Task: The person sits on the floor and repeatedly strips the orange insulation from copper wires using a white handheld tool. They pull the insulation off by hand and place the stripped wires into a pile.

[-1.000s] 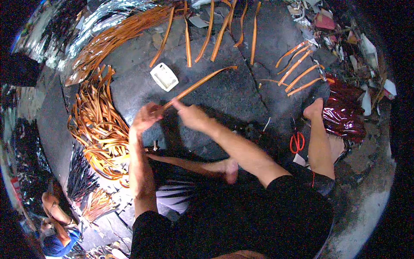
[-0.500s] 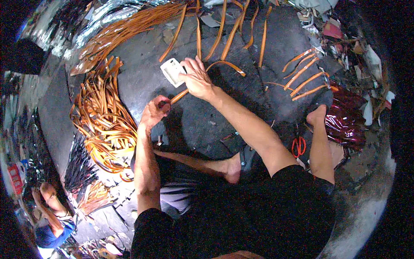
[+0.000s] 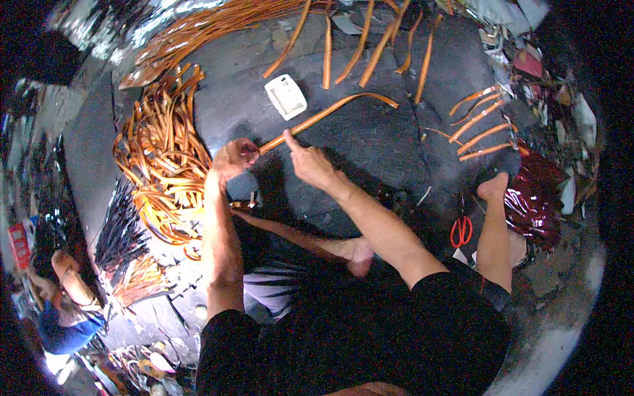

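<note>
My left hand (image 3: 236,160) is closed round the near end of a long orange-brown strip (image 3: 323,113). From there the strip runs up to the right and curves over at its far end. My right hand (image 3: 312,166) has its index finger stretched out, the tip at the strip's edge; its other fingers look partly curled, with nothing visible in them. Just beyond the strip lies a small white rectangular tray-like object (image 3: 286,97), which neither hand touches.
A tangled heap of orange strips (image 3: 168,155) lies left, beside dark strands (image 3: 122,224). More strips (image 3: 376,59) hang or lie across the far side. Short strips (image 3: 477,129), red-handled scissors (image 3: 461,230) and dark red shiny material (image 3: 533,198) are at right. Another person's blue garment (image 3: 69,330) shows lower left.
My right hand has let go of the white tray-like object and drawn back to the strip. The left hand keeps its hold. The whole view has shifted slightly.
</note>
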`<state>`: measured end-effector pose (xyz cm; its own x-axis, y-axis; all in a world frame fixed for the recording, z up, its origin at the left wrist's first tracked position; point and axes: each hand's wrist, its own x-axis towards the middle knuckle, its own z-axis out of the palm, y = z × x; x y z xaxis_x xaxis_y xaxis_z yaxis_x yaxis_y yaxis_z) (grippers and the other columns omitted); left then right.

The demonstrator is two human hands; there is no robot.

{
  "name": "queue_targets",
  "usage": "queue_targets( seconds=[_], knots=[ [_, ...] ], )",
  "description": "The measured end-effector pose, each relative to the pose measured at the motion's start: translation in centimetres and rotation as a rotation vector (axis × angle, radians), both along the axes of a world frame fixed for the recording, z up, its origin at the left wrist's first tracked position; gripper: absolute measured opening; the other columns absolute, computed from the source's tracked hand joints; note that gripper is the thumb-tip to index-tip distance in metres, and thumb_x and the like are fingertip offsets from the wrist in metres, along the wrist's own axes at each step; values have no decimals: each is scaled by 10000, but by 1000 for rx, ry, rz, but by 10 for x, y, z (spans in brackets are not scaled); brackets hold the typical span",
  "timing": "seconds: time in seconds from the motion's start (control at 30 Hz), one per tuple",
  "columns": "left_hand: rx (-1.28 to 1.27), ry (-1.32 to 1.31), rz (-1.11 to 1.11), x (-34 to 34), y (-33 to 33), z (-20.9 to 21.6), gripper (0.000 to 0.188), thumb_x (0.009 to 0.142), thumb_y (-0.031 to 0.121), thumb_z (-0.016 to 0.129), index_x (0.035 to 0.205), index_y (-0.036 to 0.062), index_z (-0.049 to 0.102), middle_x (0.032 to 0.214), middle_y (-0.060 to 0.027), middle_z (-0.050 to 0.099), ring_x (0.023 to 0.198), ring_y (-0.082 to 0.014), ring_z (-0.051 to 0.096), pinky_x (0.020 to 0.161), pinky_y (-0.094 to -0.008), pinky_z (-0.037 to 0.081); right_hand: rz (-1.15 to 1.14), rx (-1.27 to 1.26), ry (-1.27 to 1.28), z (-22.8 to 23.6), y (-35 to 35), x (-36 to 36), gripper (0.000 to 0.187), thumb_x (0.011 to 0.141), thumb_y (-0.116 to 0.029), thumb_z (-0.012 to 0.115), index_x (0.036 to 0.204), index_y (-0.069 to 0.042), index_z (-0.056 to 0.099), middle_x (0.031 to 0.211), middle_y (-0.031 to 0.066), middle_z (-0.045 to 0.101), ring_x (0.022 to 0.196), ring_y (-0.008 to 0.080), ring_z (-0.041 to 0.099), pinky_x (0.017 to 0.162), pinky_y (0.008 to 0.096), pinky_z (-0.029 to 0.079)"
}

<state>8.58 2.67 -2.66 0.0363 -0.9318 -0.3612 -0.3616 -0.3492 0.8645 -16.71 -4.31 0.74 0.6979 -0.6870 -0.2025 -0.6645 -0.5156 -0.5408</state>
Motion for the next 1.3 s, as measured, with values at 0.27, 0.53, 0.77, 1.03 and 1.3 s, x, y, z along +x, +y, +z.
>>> queue_targets(
  seconds=[0.27, 0.53, 0.77, 1.03, 1.3],
  knots=[
    [-74, -421, 49, 30, 26, 39, 205, 868, 185, 570, 1009, 55, 643, 743, -106, 688, 687, -177, 671, 623, -311, 511, 252, 77, -112, -9, 82, 89, 703, 836, -74, 484, 1499, -168, 268, 834, 275, 650, 732, 448, 634, 672, 539, 513],
    [-240, -471, -78, -38, 6, 54, 200, 824, 75, 596, 1024, 67, 592, 917, -179, 675, 869, -368, 659, 759, -443, 512, -196, 124, -483, 16, 39, -29, 424, 912, -169, 552, 1331, -125, 509, 1007, 221, 659, 776, 403, 658, 681, 494, 524],
    [63, 227, -211, -65, -23, 153, 213, 842, 45, 586, 1050, 38, 629, 828, 40, 575, 773, -32, 501, 678, -167, 385, -845, -396, -569, 9, -33, -167, 400, 930, -145, 555, 1325, -113, 500, 884, 173, 661, 657, 318, 632, 608, 391, 499],
    [-553, 234, -263, -270, -217, 324, 302, 937, 235, 557, 1132, 20, 638, 902, 22, 624, 808, -82, 546, 757, -217, 424, -974, -609, -635, -16, -34, -164, 515, 879, -93, 619, 1363, -44, 450, 785, 115, 593, 681, 265, 589, 642, 370, 487],
    [-723, 467, -394, -458, -424, 344, 220, 939, 201, 541, 1052, 40, 641, 787, 1, 585, 680, -102, 530, 598, -264, 437, -936, -634, -542, -7, -35, -149, 553, 857, -116, 634, 1367, -42, 433, 864, 141, 598, 781, 307, 573, 714, 421, 454]
  ],
)
